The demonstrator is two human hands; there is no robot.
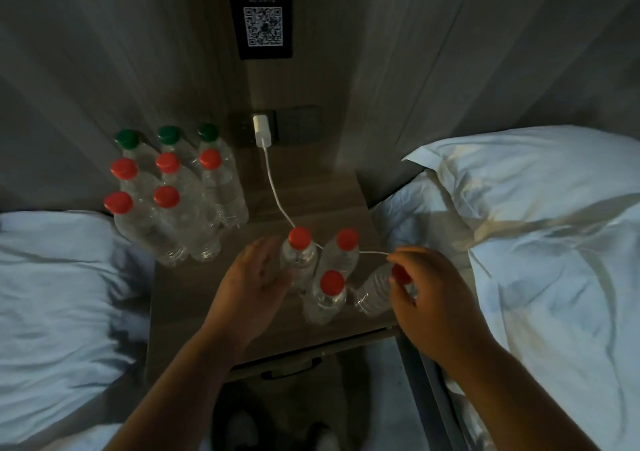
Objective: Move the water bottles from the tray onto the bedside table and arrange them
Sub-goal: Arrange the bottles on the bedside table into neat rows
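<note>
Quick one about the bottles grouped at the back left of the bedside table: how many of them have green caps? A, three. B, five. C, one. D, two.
A: three green caps form the row nearest the wall, and the other five bottles in that group have red caps.

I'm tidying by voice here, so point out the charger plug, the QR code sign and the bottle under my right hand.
charger plug [261, 128]: head view, on its white body.
QR code sign [263, 26]: head view, on the code square.
tilted bottle [375, 291]: head view, on its clear side.
</note>
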